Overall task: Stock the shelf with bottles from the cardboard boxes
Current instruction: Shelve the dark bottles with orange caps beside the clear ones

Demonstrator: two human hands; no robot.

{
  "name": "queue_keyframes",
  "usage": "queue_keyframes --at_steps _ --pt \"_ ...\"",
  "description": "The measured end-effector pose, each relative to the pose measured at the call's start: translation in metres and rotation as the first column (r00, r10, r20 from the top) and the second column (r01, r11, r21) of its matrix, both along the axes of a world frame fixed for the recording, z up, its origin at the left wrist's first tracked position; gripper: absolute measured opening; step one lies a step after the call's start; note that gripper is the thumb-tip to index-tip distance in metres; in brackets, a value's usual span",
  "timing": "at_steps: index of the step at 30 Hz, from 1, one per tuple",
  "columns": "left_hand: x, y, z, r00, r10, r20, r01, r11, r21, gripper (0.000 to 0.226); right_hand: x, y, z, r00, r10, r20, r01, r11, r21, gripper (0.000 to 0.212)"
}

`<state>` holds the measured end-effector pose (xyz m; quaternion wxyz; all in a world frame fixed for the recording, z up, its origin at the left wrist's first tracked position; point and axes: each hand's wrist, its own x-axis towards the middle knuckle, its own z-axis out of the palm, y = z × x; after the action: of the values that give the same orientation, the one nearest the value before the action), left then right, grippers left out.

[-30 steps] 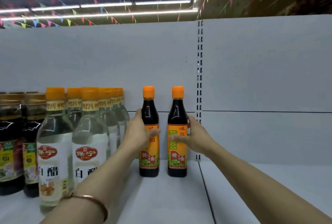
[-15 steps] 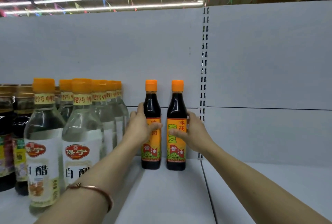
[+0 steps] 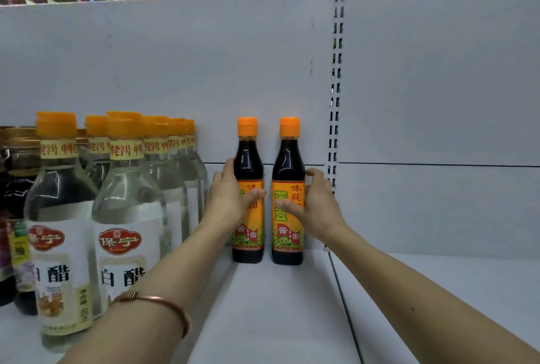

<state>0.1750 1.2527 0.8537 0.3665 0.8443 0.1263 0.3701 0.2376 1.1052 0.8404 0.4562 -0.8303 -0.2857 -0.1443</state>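
You've got two dark soy bottles upright at the far back of the shelf, touching the back panel. Left hand wraps the left bottle, thumb across its label; right hand wraps the right bottle the same way. Clear vinegar bottles fill the left. Row just started: near shelf space and the right bay look unstocked. Boxes out of view.
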Motion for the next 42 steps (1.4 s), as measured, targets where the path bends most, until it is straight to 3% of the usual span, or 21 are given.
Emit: queue_keyframes --at_steps 7,12,16,21,27,30,36,38,42 --pt "-0.005 -0.009 -0.007 0.999 0.022 -0.038 -0.025 0.997 -0.072 0.058 -0.013 0.003 0.003 0.993 -0.117 0.025 0.119 0.988 -0.097 0.071" --pt "-0.022 -0.024 -0.006 0.989 0.071 -0.126 -0.081 0.994 -0.08 0.053 -0.035 -0.009 0.009 0.99 -0.111 -0.086 0.104 0.991 -0.078 0.073" --pt "-0.053 -0.047 -0.013 0.978 0.137 -0.16 -0.146 0.988 -0.046 0.059 -0.059 -0.037 0.019 0.996 0.066 -0.052 -0.065 0.998 0.019 0.064" --pt "-0.106 -0.08 -0.018 0.989 0.102 -0.108 -0.107 0.993 -0.042 0.04 -0.096 -0.077 0.028 0.947 0.321 -0.02 -0.321 0.947 0.027 0.048" --pt "-0.183 -0.129 -0.024 0.978 0.207 0.001 -0.206 0.975 -0.086 0.009 -0.143 -0.11 0.019 0.814 0.581 0.01 -0.579 0.813 -0.057 0.041" --pt "-0.234 -0.149 -0.031 0.948 0.318 0.013 -0.317 0.947 -0.046 0.005 -0.17 -0.113 0.014 0.711 0.703 -0.017 -0.702 0.709 -0.059 0.038" --pt "-0.344 -0.168 -0.055 0.876 0.45 -0.172 -0.461 0.887 -0.028 0.02 -0.241 -0.102 0.012 0.474 0.878 -0.066 -0.873 0.459 -0.163 0.035" --pt "-0.377 -0.171 -0.059 0.836 0.499 -0.227 -0.504 0.863 0.039 0.022 -0.266 -0.094 0.013 0.414 0.909 -0.056 -0.903 0.403 -0.148 0.033" --pt "-0.437 -0.166 -0.073 0.766 0.576 -0.287 -0.599 0.801 0.007 0.023 -0.319 -0.074 0.004 0.281 0.956 -0.088 -0.954 0.268 -0.138 0.023"
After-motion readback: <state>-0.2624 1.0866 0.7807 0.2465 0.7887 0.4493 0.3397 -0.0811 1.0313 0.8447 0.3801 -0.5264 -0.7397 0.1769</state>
